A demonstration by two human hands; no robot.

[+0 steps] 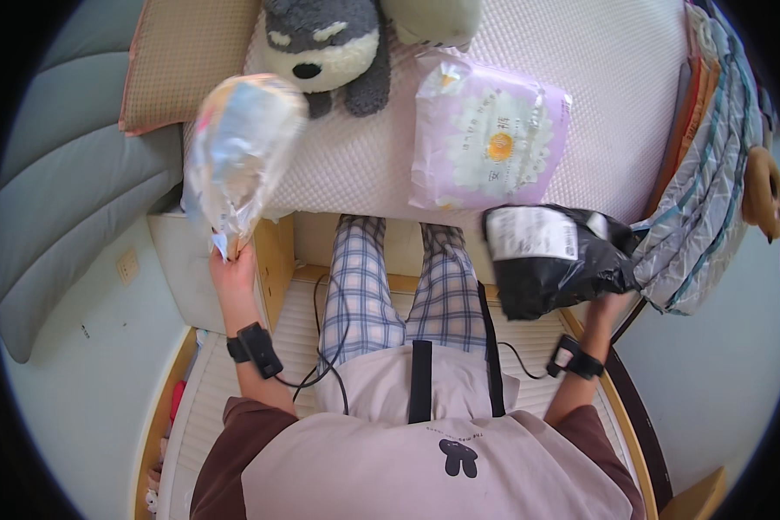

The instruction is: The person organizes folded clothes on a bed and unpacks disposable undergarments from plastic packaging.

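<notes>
Far left: a grey padded headboard (61, 173) is seen along the wall, with a tan pillow (178, 61) lying at the head of the bed.
Left hand: the left hand (232, 273) is raised beside the bed edge; its grip is closed on the lower end of a clear crinkled plastic bag (238, 152), which is held upright and blurred, so its contents cannot be told.
Bed: a mattress (615, 78) with a pale quilted cover is seen; a grey and white plush dog (325, 48) lies at its top.
Middle: a pale lilac soft pack (487, 139) with a round flower print lies flat on the mattress, just above the knees in checked trousers (364, 286).
Right hand: the right hand (611, 308) is mostly hidden under a black plastic mailer bag (555, 256) with a white label; the bag is held from below, so the grip is judged closed on it, at the bed's near edge.
Far right: folded striped bedding (711, 173) is stacked along the bed's side.
Step in hand: both bags are judged to be lifted clear of the bed at once, one in each hand.
</notes>
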